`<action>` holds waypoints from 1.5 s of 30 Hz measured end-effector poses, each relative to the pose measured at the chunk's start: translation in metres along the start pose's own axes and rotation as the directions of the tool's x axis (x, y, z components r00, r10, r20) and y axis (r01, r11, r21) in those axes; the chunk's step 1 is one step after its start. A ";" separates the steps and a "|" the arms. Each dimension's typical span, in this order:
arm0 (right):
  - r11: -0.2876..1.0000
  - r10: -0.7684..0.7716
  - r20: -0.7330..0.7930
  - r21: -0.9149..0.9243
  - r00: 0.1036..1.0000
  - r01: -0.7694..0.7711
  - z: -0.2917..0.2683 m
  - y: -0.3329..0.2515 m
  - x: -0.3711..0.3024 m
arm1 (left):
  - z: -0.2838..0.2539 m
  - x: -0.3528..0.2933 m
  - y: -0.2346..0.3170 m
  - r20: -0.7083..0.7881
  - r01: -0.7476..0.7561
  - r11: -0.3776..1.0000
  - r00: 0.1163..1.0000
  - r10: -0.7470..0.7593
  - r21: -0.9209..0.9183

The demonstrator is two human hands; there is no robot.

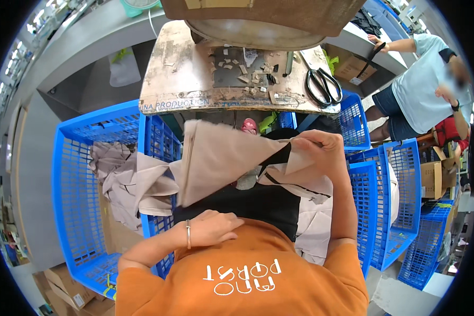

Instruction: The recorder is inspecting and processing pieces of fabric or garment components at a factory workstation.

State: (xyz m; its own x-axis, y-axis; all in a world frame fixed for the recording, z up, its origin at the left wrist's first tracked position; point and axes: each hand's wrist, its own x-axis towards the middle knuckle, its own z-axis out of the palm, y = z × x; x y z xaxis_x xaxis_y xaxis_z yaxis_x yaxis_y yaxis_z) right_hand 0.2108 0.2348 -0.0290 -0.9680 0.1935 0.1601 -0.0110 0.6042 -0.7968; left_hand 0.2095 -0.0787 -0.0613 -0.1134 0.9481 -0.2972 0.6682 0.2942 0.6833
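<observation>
A beige garment piece [221, 158] with a dark trimmed edge lies spread over my lap, above black fabric [258, 203]. My right hand [321, 150] grips its upper right edge and lifts it. My left hand [216, 227], with a thin bracelet on the wrist, rests against my orange shirt at my waist, fingers loosely curled, with nothing visibly held in it. More pale fabric [316, 226] hangs by my right side.
A blue plastic crate [73, 195] on my left holds crumpled beige garments [126, 181]. More blue crates [400, 210] stand on my right. Ahead, a worn worktable [179, 79] carries scissors [324, 84] and fabric scraps. Another person [426, 79] sits at the upper right.
</observation>
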 end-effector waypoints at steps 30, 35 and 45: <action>0.972 -0.136 0.114 0.210 0.984 0.109 0.025 -0.023 0.115 | -0.194 0.079 -0.070 -0.595 -0.220 0.735 0.747 -0.296 -0.641; 0.978 -0.108 0.134 0.194 0.985 0.080 0.032 -0.010 0.132 | -0.200 0.087 -0.094 -0.572 -0.223 0.685 0.748 -0.335 -0.693; 0.874 -0.057 0.114 0.486 0.992 -0.005 0.035 -0.012 0.143 | -0.212 0.097 -0.104 -0.607 -0.343 0.606 0.734 -0.305 -0.718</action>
State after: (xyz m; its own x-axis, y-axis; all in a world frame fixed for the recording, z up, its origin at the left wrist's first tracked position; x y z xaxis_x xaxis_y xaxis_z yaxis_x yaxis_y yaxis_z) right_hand 0.0635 0.2287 -0.0167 -0.9880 0.0690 0.1379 -0.1262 0.1518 -0.9803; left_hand -0.0266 0.0087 -0.0201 -0.7334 0.6795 -0.0215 -0.0846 -0.0598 0.9946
